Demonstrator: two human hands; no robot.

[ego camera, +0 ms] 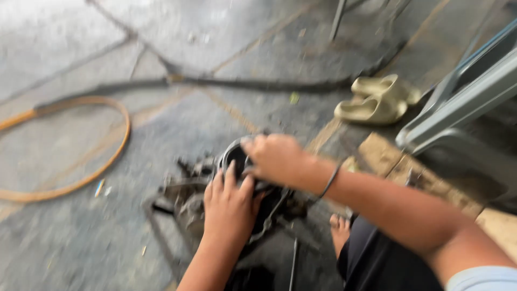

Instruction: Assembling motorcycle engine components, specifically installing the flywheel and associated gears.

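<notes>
The picture is motion-blurred. A dark, greasy engine part (186, 196) with a round black housing (237, 156) sits on the concrete floor. My left hand (229, 207) lies flat on the housing, fingers spread and pointing away from me. My right hand (274, 156) reaches across from the right and curls over the housing's far rim; whether it holds anything I cannot tell. A thin dark band circles my right wrist (329, 180). My bare foot (340, 231) shows just right of the part.
An orange hose (107, 161) loops across the floor at left. A black hose (258, 84) runs across the back. A pair of tan sandals (377, 99) lies at right, beside a grey metal frame (463, 97). A thin metal rod (293, 264) lies near my knee.
</notes>
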